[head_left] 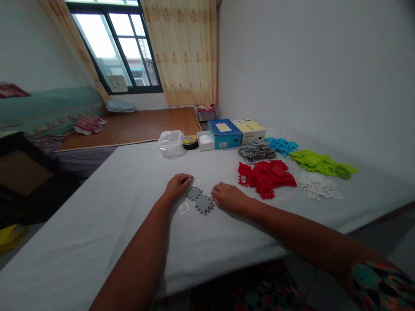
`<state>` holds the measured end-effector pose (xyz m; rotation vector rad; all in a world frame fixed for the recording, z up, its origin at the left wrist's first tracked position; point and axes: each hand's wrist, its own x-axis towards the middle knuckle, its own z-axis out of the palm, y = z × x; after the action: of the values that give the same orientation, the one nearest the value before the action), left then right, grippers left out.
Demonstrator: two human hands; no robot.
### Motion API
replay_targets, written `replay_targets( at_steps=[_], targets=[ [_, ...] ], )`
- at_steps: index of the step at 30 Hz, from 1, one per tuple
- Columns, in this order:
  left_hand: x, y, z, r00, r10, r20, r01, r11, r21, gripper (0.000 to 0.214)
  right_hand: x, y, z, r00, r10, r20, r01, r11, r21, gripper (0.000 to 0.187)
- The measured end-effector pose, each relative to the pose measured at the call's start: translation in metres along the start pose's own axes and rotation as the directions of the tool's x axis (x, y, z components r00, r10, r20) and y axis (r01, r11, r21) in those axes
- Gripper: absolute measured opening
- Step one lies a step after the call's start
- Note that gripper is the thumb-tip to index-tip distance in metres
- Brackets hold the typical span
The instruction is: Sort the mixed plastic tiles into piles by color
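Observation:
Two grey jagged-edged puzzle tiles (200,199) lie joined on the white sheet (97,224) in front of me. My left hand (177,186) rests at the upper tile's left edge, fingers curled down onto it. My right hand (228,197) lies closed at the right edge of the lower tile, touching it. A small white square card (183,208) lies just below my left hand and another card (196,182) above the tiles.
Piles of tiles lie to the right: red (265,176), grey (256,152), blue (281,145), green (320,163), and white cards (316,185). A clear tub (170,143), tape roll (190,141), small white box (205,140), blue box (225,133) and yellow box (249,129) line the far edge.

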<state>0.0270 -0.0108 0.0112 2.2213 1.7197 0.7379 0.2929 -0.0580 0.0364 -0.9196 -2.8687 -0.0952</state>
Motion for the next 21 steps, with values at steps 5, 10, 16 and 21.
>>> replay_targets(
  at_steps=[5,10,16,21],
  targets=[
    [0.000,-0.005,0.000,1.000,-0.001,-0.006,0.001,1.000,-0.002,0.043,-0.026,0.007,-0.007,0.988,0.149,0.029,-0.150,0.987,0.051,0.022],
    [0.001,-0.007,-0.002,1.000,0.003,0.018,-0.003,1.000,-0.002,0.046,-0.084,0.036,-0.010,0.925,0.343,-0.161,-0.287,0.912,0.293,0.027],
    [0.002,-0.004,-0.006,0.998,-0.065,0.025,0.065,0.998,0.021,0.047,-0.183,0.114,-0.014,0.491,0.762,-0.422,-0.571,0.647,0.506,0.029],
    [0.003,-0.002,-0.008,0.997,-0.071,0.019,0.070,0.996,0.052,0.049,-0.254,0.171,-0.009,0.145,0.830,-0.538,-0.770,0.436,0.466,0.036]
  ],
)
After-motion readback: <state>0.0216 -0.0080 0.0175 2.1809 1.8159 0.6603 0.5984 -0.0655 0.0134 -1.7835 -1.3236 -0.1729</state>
